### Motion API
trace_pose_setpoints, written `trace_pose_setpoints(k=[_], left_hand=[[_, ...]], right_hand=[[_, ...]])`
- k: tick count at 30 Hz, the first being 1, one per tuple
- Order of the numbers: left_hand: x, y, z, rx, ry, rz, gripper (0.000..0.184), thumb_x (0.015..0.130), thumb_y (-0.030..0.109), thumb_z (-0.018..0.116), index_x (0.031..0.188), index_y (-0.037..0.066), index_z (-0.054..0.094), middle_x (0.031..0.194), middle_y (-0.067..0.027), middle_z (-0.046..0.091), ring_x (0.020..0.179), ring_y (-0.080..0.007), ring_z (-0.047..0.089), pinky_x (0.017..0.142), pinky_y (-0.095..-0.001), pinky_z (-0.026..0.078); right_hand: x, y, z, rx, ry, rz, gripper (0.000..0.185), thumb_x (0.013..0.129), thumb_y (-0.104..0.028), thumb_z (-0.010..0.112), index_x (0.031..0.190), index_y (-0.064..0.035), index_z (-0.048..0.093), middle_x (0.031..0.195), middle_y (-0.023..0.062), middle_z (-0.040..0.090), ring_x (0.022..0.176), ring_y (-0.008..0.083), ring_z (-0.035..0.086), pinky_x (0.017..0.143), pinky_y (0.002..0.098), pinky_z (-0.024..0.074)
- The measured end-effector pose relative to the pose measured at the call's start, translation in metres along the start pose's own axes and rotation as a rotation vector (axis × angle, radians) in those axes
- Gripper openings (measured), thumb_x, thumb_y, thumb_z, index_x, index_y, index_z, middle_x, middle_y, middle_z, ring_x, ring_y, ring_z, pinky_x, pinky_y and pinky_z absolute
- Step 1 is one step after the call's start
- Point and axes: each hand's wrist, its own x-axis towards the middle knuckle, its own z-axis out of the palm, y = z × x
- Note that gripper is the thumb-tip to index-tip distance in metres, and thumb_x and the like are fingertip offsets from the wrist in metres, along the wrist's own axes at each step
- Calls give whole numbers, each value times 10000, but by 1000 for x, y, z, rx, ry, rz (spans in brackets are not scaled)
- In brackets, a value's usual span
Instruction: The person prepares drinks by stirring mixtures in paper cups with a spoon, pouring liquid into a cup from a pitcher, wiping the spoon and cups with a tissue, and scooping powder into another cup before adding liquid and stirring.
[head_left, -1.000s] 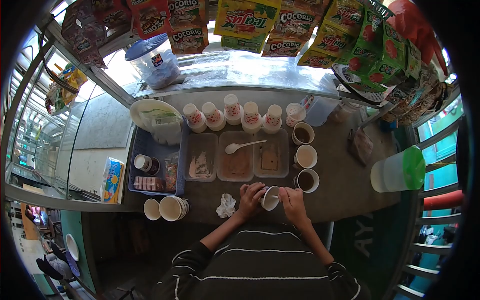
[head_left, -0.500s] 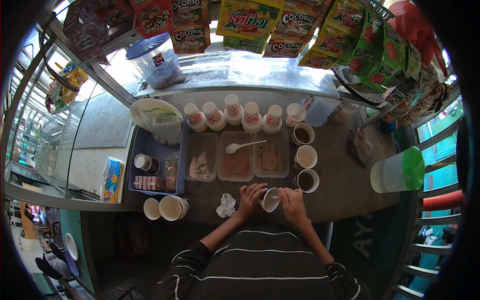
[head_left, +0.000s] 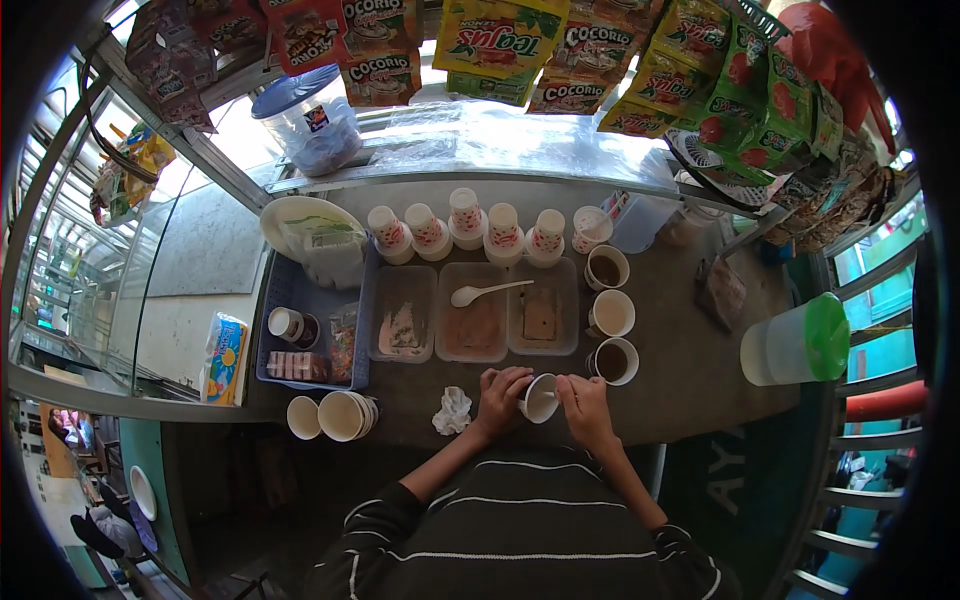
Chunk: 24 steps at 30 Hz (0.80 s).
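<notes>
A white paper cup point(head_left: 537, 408) stands tilted at the counter's near edge, its pale inside showing. My left hand point(head_left: 500, 397) is closed around its left side. From the right, my right hand point(head_left: 585, 402) pinches a thin pale utensil point(head_left: 550, 393) that reaches into the cup; its lower end is hidden, so I cannot tell its kind. Just beyond the right hand stands a paper cup of brown drink point(head_left: 613, 362). Behind it are a cup with lighter contents point(head_left: 611, 314) and another brown drink point(head_left: 606, 268). A crumpled white tissue point(head_left: 453, 411) lies left of my left hand.
Clear plastic tubs of powder point(head_left: 452, 345) sit mid-counter, a white spoon point(head_left: 490, 292) across them. Stacked paper cups point(head_left: 466, 220) line the back. A blue basket point(head_left: 263, 330) and empty cups point(head_left: 342, 416) are left; a green-lidded pitcher point(head_left: 790, 345) is right. Sachets point(head_left: 500, 38) hang overhead.
The cup has tipped slightly and the utensil has shifted a little inside it, with small movement of the right fingers. Everything else stays in place.
</notes>
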Motion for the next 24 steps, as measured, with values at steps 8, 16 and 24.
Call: trace_pose_setpoints(k=[8, 16, 24], left_hand=[[-1, -1, 1, 5, 3, 4, 653, 627, 193, 737, 1183, 118, 404, 1166, -76, 554, 1008, -242, 569, 842, -413, 314], [-3, -1, 0, 9, -15, -9, 719, 593, 299, 768, 1180, 114, 397, 1190, -79, 529, 1031, -259, 534, 849, -426, 293], [-4, -4, 3, -1, 39, 11, 692, 595, 231, 769, 1163, 98, 396, 1160, -110, 527, 1064, -290, 539, 896, -444, 326]], right_hand=[[0, 3, 1, -24, 19, -6, 306, 931, -222, 423, 721, -62, 578, 665, 62, 561, 617, 241, 501, 678, 362, 288], [-1, 1, 1, 29, 39, 20, 303, 931, -219, 421, 723, -62, 576, 655, 64, 550, 623, 247, 507, 682, 368, 288], [0, -4, -2, -66, 113, -45, 299, 930, -214, 421, 728, -51, 569, 658, 78, 535, 629, 256, 499, 666, 369, 287]])
